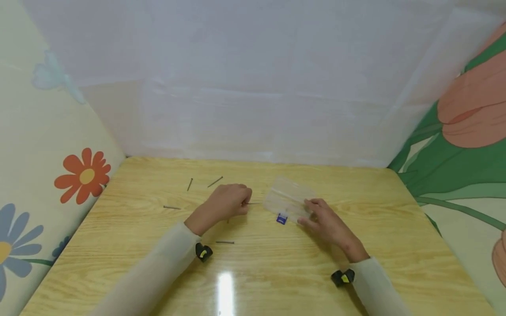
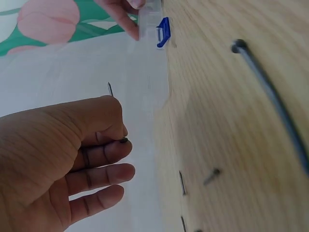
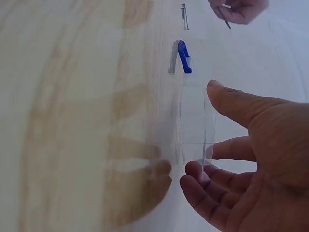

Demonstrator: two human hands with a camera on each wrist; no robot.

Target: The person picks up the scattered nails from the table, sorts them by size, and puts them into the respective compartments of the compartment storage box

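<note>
My left hand [image 1: 231, 202] pinches a nail [image 2: 110, 89] between thumb and index finger, its pointed end sticking out toward the box. The nail's head shows below the thumb in the left wrist view, and the other fingers are loosely bent. A clear plastic box [image 1: 282, 197] with a blue latch [image 1: 281, 218] lies on the table to the right of that hand. My right hand [image 1: 326, 221] holds the box at its right end, thumb on the near side and fingers bent round the far side.
Several loose nails lie about the left hand on the wooden table [image 1: 276, 272], among them one nail [image 1: 171, 207] at the left and another nail [image 1: 225, 242] nearer the front. A white sheet [image 1: 253, 109] hangs behind the table, with flower-patterned cloth [image 1: 466, 175] along the sides.
</note>
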